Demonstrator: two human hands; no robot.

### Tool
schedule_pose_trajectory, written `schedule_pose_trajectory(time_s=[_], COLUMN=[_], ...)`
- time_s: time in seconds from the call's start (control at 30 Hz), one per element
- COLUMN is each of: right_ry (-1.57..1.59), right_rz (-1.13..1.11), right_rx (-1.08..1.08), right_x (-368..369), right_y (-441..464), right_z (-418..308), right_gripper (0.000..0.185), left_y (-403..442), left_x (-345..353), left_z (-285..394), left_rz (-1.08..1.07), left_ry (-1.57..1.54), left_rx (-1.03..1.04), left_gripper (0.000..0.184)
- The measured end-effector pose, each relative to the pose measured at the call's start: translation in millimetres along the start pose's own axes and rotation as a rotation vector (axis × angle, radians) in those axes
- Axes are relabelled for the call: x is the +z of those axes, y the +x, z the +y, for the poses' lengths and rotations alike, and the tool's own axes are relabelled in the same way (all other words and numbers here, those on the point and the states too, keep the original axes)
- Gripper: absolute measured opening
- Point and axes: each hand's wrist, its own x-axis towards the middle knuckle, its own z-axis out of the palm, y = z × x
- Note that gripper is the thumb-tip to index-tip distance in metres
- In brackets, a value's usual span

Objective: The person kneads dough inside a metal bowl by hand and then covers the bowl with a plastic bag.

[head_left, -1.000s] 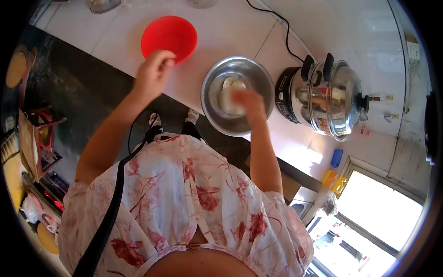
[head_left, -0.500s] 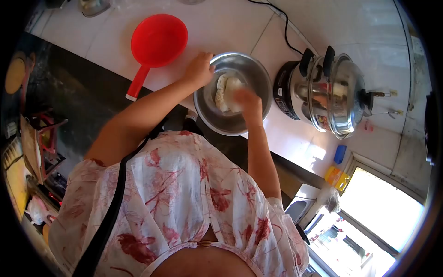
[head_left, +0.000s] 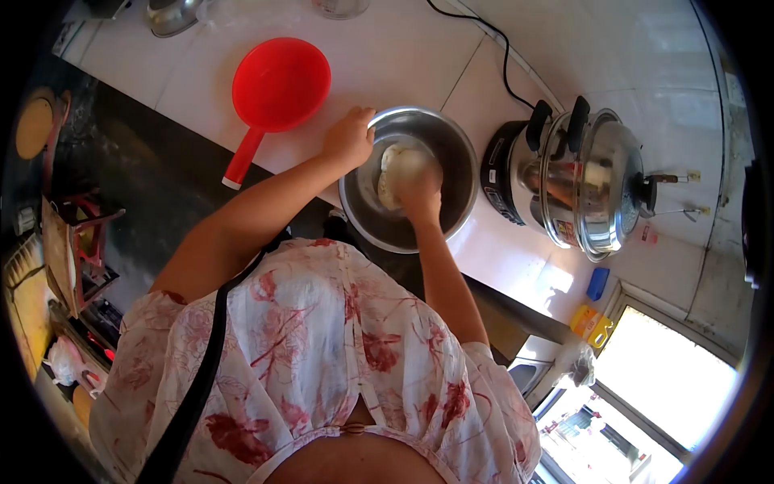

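A wide stainless steel bowl stands near the counter's front edge. My left hand grips its rim on the left side, thumb over the edge. Inside the bowl lies a lump of pale dough, uneven on its surface. My right hand reaches down into the bowl and is on the dough. Motion smears its fingers, so their shape cannot be made out, and part of the dough is hidden under them.
Left of the bowl lies a red plastic dipper, its handle over the counter's edge. To the right stands an electric steamer pot with a glass lid and a black cord. A yellow bottle is by the window.
My right hand has moved slightly left and down over the dough, covering more of it. My left hand keeps its hold on the rim. The whole view has shifted a little.
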Motion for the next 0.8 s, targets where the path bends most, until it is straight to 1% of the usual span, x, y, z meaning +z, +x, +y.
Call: schedule_pose_trajectory(time_s=[0.03,0.1,0.17,0.2,0.27,0.3,0.33,0.4,0.43,0.47,0.53,0.57,0.6,0.67,0.7,0.73,0.8], right_ry=[-0.018,-0.051,-0.112,-0.112,-0.004,-0.044,-0.043,-0.279,-0.399,-0.397,-0.504,-0.573,-0.573,-0.497,-0.418,-0.418,-0.317], right_rz=[-0.031,-0.09,-0.018,-0.015,-0.031,-0.089,-0.088,0.088,0.091,0.087,0.342,0.286,0.29,0.081,0.056,0.057,0.14], right_rx=[0.068,0.204,0.214,0.217,0.093,0.072,0.072,-0.231,-0.249,-0.25,-0.361,-0.386,-0.383,-0.407,-0.405,-0.402,-0.339], right_x=[5.3,17.8,22.1,18.7,13.7,10.3,5.2,-8.1,-21.0,-19.2,-13.3,3.4,17.3,24.0,17.7,8.0,-5.5], right_y=[-1.7,-5.6,-13.7,-17.8,-20.8,-15.7,-11.2,-3.5,-2.2,-2.0,-3.1,-8.7,-15.9,-26.3,-27.2,-24.4,-14.3], right_z=[-4.1,-13.8,-33.1,-40.0,-48.1,-47.3,-48.2,-50.6,-58.0,-58.2,-59.0,-52.2,-45.3,-57.0,-56.9,-58.7,-57.9], right_gripper=[0.061,0.067,0.061,0.061,0.057,0.057,0.057,0.053,0.051,0.051,0.052,0.055,0.055,0.054,0.052,0.052,0.052], left_y=[0.1,-0.9,-1.1,-1.3,-0.5,-0.6,-0.9,-0.6,-0.9,-1.2,-1.4,-1.6,-2.3,-0.4,-1.1,-2.1,-2.0], left_x=[-0.5,-0.2,1.3,2.6,2.5,2.4,0.6,-2.3,-3.5,-3.4,-2.3,-1.0,0.8,2.5,3.1,3.8,4.7], left_z=[0.5,0.7,0.1,-0.3,-0.1,-0.2,1.3,3.9,4.8,3.7,2.8,3.5,4.9,4.7,3.9,3.5,3.5], left_rz=[-0.03,-0.024,-0.022,-0.009,0.008,0.004,-0.001,-0.027,-0.053,-0.054,-0.032,-0.033,-0.014,0.01,0.006,0.001,-0.012], left_ry=[0.016,0.019,0.02,0.029,0.039,0.035,0.031,0.038,0.045,0.047,0.004,0.005,0.025,0.047,0.034,0.021,0.024], left_rx=[-0.018,-0.013,-0.003,0.0,0.006,0.004,0.002,-0.014,-0.033,-0.037,-0.016,-0.013,-0.017,-0.018,-0.03,-0.04,-0.043], left_gripper=[0.028,0.03,0.031,0.031,0.031,0.03,0.029,0.029,0.028,0.028,0.027,0.027,0.028,0.029,0.03,0.031,0.031])
